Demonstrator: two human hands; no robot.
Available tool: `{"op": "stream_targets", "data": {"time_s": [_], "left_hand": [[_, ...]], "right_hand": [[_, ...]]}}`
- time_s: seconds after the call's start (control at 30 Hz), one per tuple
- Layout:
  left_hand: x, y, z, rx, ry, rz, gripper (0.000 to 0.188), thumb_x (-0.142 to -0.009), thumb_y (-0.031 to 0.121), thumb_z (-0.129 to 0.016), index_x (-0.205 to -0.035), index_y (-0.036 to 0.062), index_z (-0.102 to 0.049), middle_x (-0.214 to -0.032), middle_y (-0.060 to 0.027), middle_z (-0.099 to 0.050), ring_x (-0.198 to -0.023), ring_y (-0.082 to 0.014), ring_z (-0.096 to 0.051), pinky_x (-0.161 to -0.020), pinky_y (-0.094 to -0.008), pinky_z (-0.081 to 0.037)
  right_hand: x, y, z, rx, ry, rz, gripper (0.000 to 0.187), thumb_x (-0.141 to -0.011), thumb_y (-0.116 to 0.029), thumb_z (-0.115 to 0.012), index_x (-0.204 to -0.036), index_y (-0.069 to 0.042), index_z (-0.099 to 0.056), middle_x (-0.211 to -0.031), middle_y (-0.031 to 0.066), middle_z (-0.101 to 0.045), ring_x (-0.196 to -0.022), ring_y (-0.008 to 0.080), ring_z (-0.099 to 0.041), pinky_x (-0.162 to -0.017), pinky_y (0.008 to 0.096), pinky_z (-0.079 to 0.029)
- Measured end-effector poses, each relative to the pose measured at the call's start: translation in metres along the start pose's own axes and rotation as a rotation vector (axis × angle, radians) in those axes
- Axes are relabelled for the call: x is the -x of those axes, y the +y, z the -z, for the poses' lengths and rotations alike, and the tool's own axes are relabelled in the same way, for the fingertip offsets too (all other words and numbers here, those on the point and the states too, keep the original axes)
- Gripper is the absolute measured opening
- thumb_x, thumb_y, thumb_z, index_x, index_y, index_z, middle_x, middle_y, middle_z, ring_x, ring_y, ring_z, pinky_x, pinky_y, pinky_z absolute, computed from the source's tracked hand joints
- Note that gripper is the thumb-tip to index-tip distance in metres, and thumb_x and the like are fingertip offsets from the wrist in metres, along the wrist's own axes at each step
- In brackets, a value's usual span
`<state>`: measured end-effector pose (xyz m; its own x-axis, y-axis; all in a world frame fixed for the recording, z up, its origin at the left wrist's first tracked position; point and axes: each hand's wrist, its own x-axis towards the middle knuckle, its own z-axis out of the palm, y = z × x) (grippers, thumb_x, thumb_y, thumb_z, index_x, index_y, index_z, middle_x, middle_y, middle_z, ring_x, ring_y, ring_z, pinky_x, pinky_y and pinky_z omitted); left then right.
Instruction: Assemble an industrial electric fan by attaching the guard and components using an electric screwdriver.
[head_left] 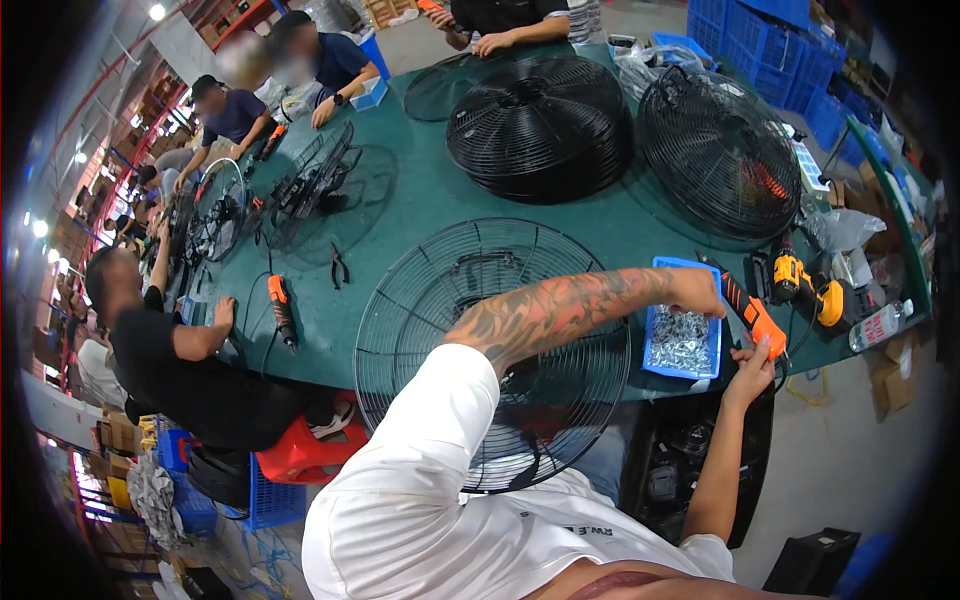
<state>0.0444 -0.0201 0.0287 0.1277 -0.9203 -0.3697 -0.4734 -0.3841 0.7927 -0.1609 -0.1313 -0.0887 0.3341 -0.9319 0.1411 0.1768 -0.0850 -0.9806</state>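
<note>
My left arm reaches across to the right over a round black wire fan guard (405, 300). At its end, my left hand (692, 290) is over a blue tray (720, 340) of small silver screws (683, 345). Its fingers are curled together; what they hold, if anything, is hidden. Just to the right, my right hand (750, 375) is closed around an orange and black electric screwdriver (763, 330), whose slim dark end points up and away. The fan guard lies at the table's near edge, partly covered by my left arm and white sleeve.
Stacked black fan guards (540, 130) and another guard pile (715, 155) stand farther back. A yellow cordless drill (795, 275) and a bottle (880, 325) are at the right. Pliers (339, 265) and another orange screwdriver (282, 310) lie left. Co-workers (190, 350) sit around the green table (420, 180).
</note>
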Motion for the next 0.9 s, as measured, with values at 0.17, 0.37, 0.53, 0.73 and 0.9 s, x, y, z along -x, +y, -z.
{"op": "stream_targets", "data": {"time_s": [0.17,0.37,0.53,0.73,0.9], "left_hand": [[0.035,0.005,0.011,0.375,0.012,-0.025,0.034,-0.093,0.036,-0.068,-0.087,0.0033,-0.074,-0.062,-0.0030,-0.055,-0.051,-0.0130,-0.049,-0.048,-0.0303,-0.040],[0.155,0.024,0.032,0.120,0.269,-0.187,0.041,-0.093,0.038,-0.071,-0.075,0.0004,-0.073,-0.064,-0.0053,-0.061,-0.058,-0.0112,-0.051,-0.055,-0.0317,-0.043],[0.247,0.010,0.019,0.078,0.287,-0.217,0.035,-0.100,0.031,-0.063,-0.088,-0.0001,-0.073,-0.071,-0.0077,-0.066,-0.064,-0.0161,-0.057,-0.062,-0.0347,-0.046],[0.292,0.001,-0.024,-0.055,0.472,-0.356,0.022,-0.097,0.020,-0.064,-0.092,-0.0014,-0.067,-0.084,-0.0194,-0.068,-0.080,-0.0394,-0.066,-0.071,-0.0463,-0.051],[0.318,-0.020,-0.050,-0.160,0.580,-0.314,0.026,-0.095,0.025,-0.068,-0.091,-0.0003,-0.064,-0.085,-0.0182,-0.063,-0.080,-0.0404,-0.065,-0.069,-0.0484,-0.050]], "right_hand": [[-0.007,-0.019,-0.010,-0.242,0.183,-0.193,0.063,-0.105,-0.047,-0.052,-0.133,0.010,-0.053,-0.128,0.0240,-0.061,-0.119,0.0326,-0.064,-0.094,0.0414,-0.059],[-0.050,-0.029,0.018,-0.519,0.262,-0.237,0.072,-0.103,-0.060,-0.043,-0.140,0.002,-0.051,-0.137,0.0231,-0.058,-0.129,0.0353,-0.057,-0.110,0.0484,-0.045],[-0.050,-0.123,-0.008,-0.807,0.248,0.001,0.069,-0.093,-0.054,-0.057,-0.132,0.003,-0.053,-0.125,0.0220,-0.062,-0.110,0.0320,-0.064,-0.100,0.0427,-0.053],[0.003,-0.184,-0.075,-1.018,-0.431,-0.094,0.056,-0.098,-0.050,-0.054,-0.125,-0.001,-0.053,-0.107,0.0162,-0.061,-0.071,0.0181,-0.058,-0.065,0.0285,-0.053],[0.109,-0.231,-0.140,-0.957,-0.570,0.032,0.060,-0.098,-0.058,-0.052,-0.123,-0.004,-0.055,-0.098,0.0144,-0.062,-0.057,0.0168,-0.057,-0.052,0.0284,-0.047]]}}
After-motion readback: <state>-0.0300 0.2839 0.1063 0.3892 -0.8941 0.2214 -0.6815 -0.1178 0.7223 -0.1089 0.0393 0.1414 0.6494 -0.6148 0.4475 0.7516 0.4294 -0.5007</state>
